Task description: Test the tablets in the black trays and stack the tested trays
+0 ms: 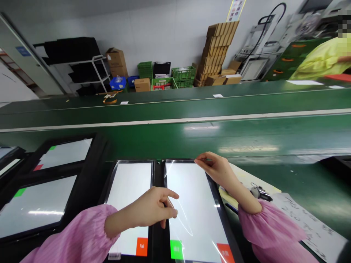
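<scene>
Two tablets lie side by side in front of me with white lit screens. The right tablet (192, 204) carries a clear protective film (175, 182) that is lifted and glinting. My right hand (216, 170) pinches the film at the tablet's top right corner. My left hand (153, 210) hovers over the right tablet's left edge, fingers curled, index finger stretched out and touching the film. The left tablet (130, 193) shows an orange "Fail" button at its bottom. Both of my arms wear pink sleeves.
More lit tablets (41, 204) sit in black trays at the left. A green conveyor belt (192, 135) runs across behind. Papers (301, 219) and a small clip (259, 191) lie at the right. A person in yellow (323, 60) stands at the far right. Cardboard boxes (216, 51) and green crates line the wall.
</scene>
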Tool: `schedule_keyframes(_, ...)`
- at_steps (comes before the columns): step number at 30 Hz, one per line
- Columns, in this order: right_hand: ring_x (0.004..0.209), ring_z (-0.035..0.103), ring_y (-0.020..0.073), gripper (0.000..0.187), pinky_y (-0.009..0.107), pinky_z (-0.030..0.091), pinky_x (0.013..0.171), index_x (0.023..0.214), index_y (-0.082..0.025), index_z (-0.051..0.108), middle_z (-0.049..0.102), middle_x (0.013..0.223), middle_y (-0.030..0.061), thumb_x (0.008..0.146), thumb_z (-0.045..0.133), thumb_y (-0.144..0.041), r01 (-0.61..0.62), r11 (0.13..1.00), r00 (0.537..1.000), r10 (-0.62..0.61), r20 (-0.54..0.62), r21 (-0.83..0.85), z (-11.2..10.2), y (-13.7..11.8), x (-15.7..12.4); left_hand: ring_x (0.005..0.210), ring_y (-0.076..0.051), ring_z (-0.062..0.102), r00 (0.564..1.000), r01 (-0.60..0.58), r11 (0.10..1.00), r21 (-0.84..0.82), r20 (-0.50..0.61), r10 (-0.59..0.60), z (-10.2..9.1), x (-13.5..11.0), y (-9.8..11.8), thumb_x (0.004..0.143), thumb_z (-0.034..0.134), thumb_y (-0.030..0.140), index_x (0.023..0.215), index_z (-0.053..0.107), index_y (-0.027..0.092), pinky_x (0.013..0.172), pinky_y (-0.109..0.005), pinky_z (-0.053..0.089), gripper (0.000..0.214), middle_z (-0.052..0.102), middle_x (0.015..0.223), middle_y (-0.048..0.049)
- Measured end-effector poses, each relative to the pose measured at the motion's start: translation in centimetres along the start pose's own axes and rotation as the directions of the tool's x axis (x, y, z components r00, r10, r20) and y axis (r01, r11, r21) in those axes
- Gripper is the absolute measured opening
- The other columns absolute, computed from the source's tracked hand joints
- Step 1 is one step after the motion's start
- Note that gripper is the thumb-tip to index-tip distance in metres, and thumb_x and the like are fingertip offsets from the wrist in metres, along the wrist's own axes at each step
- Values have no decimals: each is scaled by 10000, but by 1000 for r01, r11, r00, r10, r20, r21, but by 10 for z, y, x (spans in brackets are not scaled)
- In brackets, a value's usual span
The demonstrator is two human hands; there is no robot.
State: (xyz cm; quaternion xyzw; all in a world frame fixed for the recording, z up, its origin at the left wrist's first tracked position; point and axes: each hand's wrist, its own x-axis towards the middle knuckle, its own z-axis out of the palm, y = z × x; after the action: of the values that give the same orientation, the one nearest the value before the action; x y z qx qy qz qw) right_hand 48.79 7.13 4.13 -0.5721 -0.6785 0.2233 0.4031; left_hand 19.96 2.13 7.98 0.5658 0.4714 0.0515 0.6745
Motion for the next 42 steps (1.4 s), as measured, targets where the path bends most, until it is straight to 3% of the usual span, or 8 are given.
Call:
schedule_keyframes(12, 664, 693, 195, 297, 313, 549, 637, 879, -232, 702, 739, 826, 54, 1010, 568, -463, 107, 982, 994, -100, 52, -157, 3, 10, 3, 526, -107, 606, 999, 0, 996, 88, 53, -5, -5, 7, -6, 791, 796, 358, 1353, 645, 175, 584, -273, 440, 610, 784, 1004, -62)
schedule_keyframes(16, 653, 665, 225, 308, 358, 516, 587, 1082, -192, 754, 726, 930, 119, 1020, 555, -420, 162, 931, 987, -159, 37, -326, 2, 6, 0, 643, -200, 661, 997, -24, 874, 485, -46, 53, -2, 0, -3, 874, 727, 402, 1295, 628, 242, 598, -296, 465, 462, 750, 855, -19)
schedule_keyframes(19, 925, 704, 366, 363, 464, 538, 701, 1245, -175, 759, 717, 1141, 213, 1043, 514, -352, 205, 864, 976, -217, 27, -460, 4, -5, -7, 854, -316, 707, 979, 3, 719, 695, -149, 140, -1, -2, 8, 868, 758, 406, 1189, 684, 233, 745, -390, 522, 373, 721, 876, -73)
schedule_keyframes(22, 1160, 670, 415, 374, 584, 558, 902, 1261, -187, 760, 688, 1356, 214, 1072, 440, -224, 382, 740, 922, -345, 174, -554, 13, -15, -19, 1245, -416, 635, 962, -53, 626, 778, -128, 241, -13, 7, 21, 796, 872, 370, 1253, 695, 215, 1071, -549, 471, 514, 719, 1259, -158)
schedule_keyframes(26, 1340, 623, 376, 395, 573, 573, 1066, 1446, -173, 656, 644, 1487, 174, 1106, 486, -280, 558, 658, 829, -419, 371, -505, 24, -14, -35, 1642, -421, 249, 930, -207, 407, 890, 49, 365, -40, 25, 24, 759, 896, 618, 1636, 391, 182, 1325, -691, 19, 1102, 302, 1766, -194)
schedule_keyframes(29, 1482, 510, 420, 534, 634, 553, 1105, 1599, -198, 509, 502, 1630, 196, 1104, 528, -399, 596, 673, 793, -405, 456, -438, 17, -11, -53, 1682, -365, 169, 924, -247, 366, 897, 104, 368, -48, 27, 13, 866, 741, 727, 1701, 226, 156, 1337, -661, -30, 1135, 202, 1791, -196)
schedule_keyframes(35, 1579, 343, 468, 869, 683, 570, 1079, 1749, -227, 145, 261, 1755, 177, 1041, 606, -432, 664, 650, 710, -391, 586, -370, -9, -36, -109, 1669, -401, 196, 903, -302, 339, 891, 153, 402, -29, 1, -11, 798, 806, 744, 1681, 270, 102, 1318, -706, -60, 1216, 232, 1757, -271)
schedule_keyframes(42, 1534, 452, 407, 820, 596, 642, 997, 1709, -277, 334, 402, 1699, 70, 937, 603, -349, 694, 607, 681, -377, 628, -387, -15, -60, -161, 1629, -401, 319, 883, -331, 354, 875, 155, 443, -1, -40, -31, 948, 738, 607, 1652, 373, 116, 1326, -722, -28, 933, 353, 1707, -252)
